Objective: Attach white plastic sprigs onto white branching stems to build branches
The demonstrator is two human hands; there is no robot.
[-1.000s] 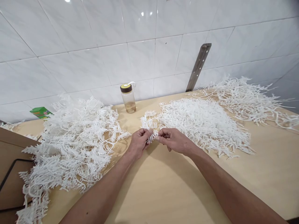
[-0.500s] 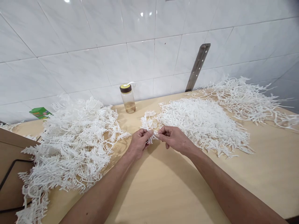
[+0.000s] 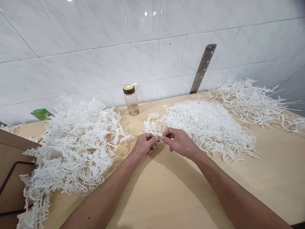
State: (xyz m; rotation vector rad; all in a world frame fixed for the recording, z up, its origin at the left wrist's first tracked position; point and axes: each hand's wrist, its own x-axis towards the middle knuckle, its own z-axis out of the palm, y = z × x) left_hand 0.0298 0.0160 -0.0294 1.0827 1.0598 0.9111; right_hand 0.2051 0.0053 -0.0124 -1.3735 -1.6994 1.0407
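My left hand (image 3: 144,147) and my right hand (image 3: 177,140) meet over the middle of the table, thumbs and fingers pinched almost tip to tip. Between them is a small white branched plastic sprig (image 3: 156,134), mostly covered by the fingers. Just beyond the hands lies a little cluster of white sprig pieces (image 3: 152,122). To the right of my right hand spreads a flat heap of short white sprigs (image 3: 202,122). A taller, tangled pile of white branched sprigs (image 3: 78,149) stands left of my left hand.
Bare white stems (image 3: 257,103) lie at the back right. A bottle (image 3: 132,101) with some brownish liquid stands near the tiled wall. A metal bracket (image 3: 202,70) leans there. At left are a green box (image 3: 41,114) and a brown carton (image 3: 14,159). The table (image 3: 166,194) is light wood.
My left hand has turned slightly and its fingertips have moved a little right, closer to the right hand's. Less of the sprig shows below the fingers. The piles look the same.
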